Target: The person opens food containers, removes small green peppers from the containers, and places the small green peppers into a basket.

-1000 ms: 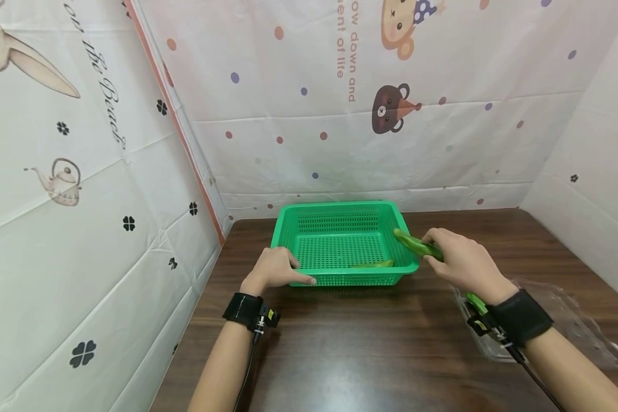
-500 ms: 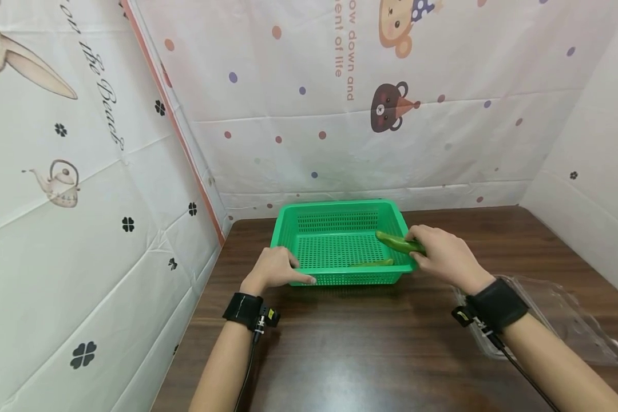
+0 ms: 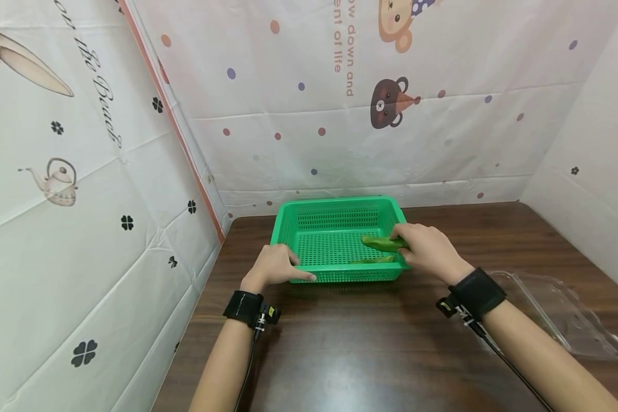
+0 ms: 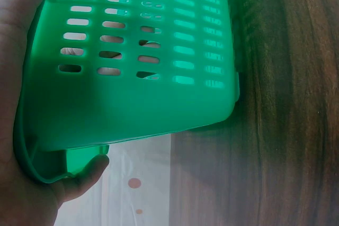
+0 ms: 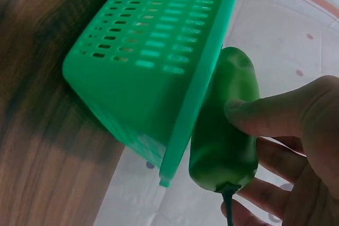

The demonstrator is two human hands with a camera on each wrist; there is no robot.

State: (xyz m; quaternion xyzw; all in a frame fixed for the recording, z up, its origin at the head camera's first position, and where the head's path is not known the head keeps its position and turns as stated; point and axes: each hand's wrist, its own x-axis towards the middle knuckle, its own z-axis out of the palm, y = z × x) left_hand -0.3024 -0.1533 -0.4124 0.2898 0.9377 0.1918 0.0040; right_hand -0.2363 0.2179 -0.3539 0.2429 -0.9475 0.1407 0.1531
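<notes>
1. The right hand has moved inward over the last second, bringing the held pepper from across the rim of the green basket to over its right end.
2. Its fingers are clamped on that pepper, thumb opposing, the stem dangling close to them.
3. A second pepper lies in the basket, just nearer the person than the held one.
4. The left hand has stayed at the near-left corner, fingers gripping the rim.
5. My judgement: the carry is nearly complete, but the release is not yet done.
</notes>
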